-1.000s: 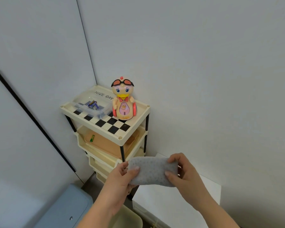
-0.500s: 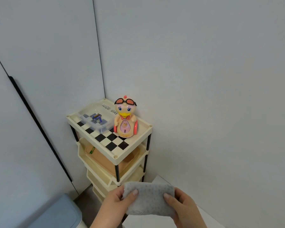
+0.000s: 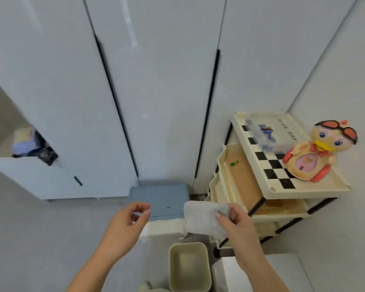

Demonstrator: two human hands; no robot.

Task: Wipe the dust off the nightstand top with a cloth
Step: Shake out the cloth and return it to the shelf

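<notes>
White wardrobe doors [image 3: 156, 102] behind; at lower centre, the right hand [image 3: 238, 226] pinches one edge of the grey speckled cloth [image 3: 200, 218], seemingly soft and light; the left hand [image 3: 124, 224] is loosely curled, empty.

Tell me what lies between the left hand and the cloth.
Nothing: head view shows a bare gap between left hand and cloth, blue-grey lid beyond it.

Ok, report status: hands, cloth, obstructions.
Right hand grips cloth, in the air. Left hand empty, fingers loosely curled. Duck toy and clear box on cart top.
</notes>
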